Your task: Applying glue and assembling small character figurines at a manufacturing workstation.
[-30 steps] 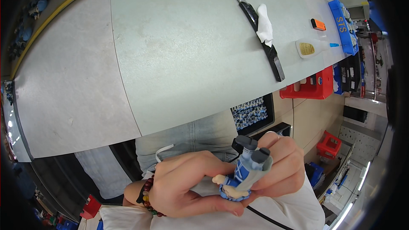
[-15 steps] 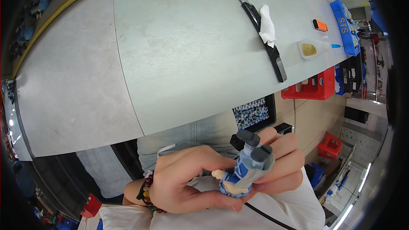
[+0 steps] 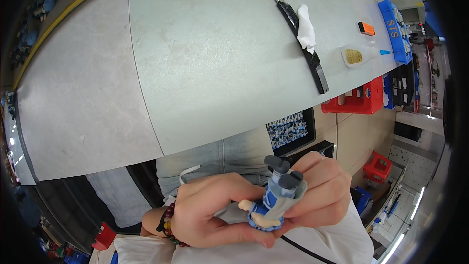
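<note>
A small blue and white figurine (image 3: 276, 200) with dark grey shoes is held upside down above my lap. My left hand (image 3: 215, 210), with a bead bracelet at the wrist, is closed on it, thumb and forefinger pinching its lower part. From the other side my right hand (image 3: 320, 193) grips the same figurine with bent fingers. Its head end is mostly hidden by the hands.
On the table (image 3: 205, 58) lie a black-handled craft knife (image 3: 312, 63) with white tissue (image 3: 305, 27), a squeeze bottle (image 3: 354, 56) and an orange-black box (image 3: 366, 29). A blue tray (image 3: 394, 29) stands right. Below are a tray of figurines (image 3: 288, 131) and a red stool (image 3: 359, 100).
The figurine has shifted slightly left and down, its feet turned a little. My right hand's fingers are curled more tightly, and both hands remain on it.
</note>
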Demonstrator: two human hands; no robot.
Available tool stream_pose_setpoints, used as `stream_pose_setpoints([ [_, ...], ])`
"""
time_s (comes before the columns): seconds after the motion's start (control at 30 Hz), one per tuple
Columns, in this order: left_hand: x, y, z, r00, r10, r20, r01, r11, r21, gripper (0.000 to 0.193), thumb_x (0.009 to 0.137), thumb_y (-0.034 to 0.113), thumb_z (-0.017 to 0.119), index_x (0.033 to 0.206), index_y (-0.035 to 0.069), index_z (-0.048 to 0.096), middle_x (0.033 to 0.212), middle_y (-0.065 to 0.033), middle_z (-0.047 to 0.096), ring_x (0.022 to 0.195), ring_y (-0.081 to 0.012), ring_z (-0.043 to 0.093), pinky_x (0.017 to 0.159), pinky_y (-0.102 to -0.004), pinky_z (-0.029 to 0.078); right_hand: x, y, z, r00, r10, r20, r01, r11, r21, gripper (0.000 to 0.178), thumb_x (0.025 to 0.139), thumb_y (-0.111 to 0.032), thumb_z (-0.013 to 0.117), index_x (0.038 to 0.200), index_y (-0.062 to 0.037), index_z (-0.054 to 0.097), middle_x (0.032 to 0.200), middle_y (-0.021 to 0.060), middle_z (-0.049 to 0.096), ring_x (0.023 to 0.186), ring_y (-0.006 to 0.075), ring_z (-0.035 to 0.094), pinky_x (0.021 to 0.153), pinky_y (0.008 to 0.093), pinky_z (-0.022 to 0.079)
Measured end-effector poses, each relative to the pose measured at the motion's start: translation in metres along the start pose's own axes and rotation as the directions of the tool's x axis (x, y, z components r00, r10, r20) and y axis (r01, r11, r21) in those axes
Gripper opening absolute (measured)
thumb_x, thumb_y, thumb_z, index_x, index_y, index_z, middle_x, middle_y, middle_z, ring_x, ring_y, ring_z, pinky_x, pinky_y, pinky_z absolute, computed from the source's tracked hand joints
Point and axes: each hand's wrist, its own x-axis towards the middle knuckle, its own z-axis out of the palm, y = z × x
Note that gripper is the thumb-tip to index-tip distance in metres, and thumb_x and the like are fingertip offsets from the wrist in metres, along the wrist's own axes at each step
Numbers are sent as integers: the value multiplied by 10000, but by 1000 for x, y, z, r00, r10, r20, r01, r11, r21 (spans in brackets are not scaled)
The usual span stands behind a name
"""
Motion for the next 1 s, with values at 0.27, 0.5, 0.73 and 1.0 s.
stream_pose_setpoints([
  [0.27,-2,-2,0,999,-3,-36,2,1000,-19,475,549,241,781,870,-29,558,722,-105,597,622,-151,593,541,-213,450,1,12,10,975,-160,-155,170,984,49,155,613,-11,676,647,11,527,816,166,596,679,252,572,594,335,484],
  [0.5,5,-6,-5,999,-37,-3,37,999,-28,437,563,195,777,883,-13,565,742,-87,599,647,-159,591,565,-220,443,0,29,18,913,-330,-241,324,944,-63,183,617,-17,687,711,8,532,837,157,584,670,236,557,575,346,475],
  [0.73,4,0,-10,994,-7,105,13,999,-52,433,598,152,759,935,-27,555,798,-83,587,708,-161,580,626,-227,441,15,23,17,887,251,-388,-48,885,463,307,613,-190,731,807,-10,575,824,141,572,681,231,530,576,297,422],
  [1.0,-27,17,-17,914,-388,-120,230,739,-634,588,718,176,660,1163,-49,349,1011,-143,518,961,-196,508,811,-294,401,29,25,47,929,-303,-213,298,953,-54,254,577,-19,629,791,-124,542,777,75,557,585,158,506,472,286,346],
])
